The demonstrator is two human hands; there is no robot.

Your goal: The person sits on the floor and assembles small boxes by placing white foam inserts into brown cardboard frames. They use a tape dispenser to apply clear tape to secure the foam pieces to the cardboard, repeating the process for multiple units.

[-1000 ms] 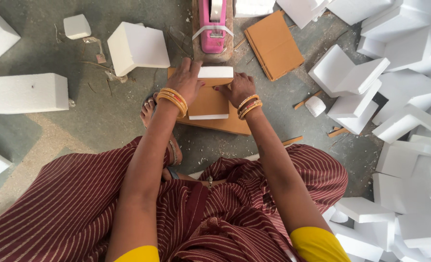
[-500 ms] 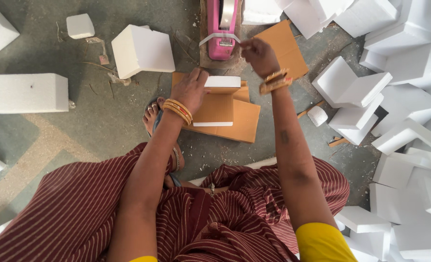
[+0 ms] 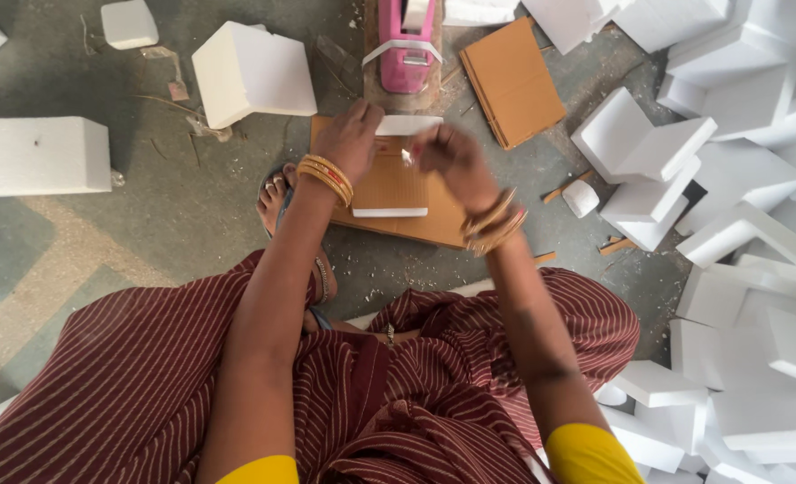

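The right hand (image 3: 447, 154) has come back from the pink tape dispenser (image 3: 406, 40), where it reached half a second ago, and now hovers blurred over the brown cardboard sheet capped with white foam strips (image 3: 391, 184), pinching a short bit of clear tape (image 3: 407, 158) between its fingertips.

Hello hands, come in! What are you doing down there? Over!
Left hand pressing down the cardboard-and-foam bundle. Right hand raised above it, pinching something small, blurred. Pink tape dispenser just beyond.
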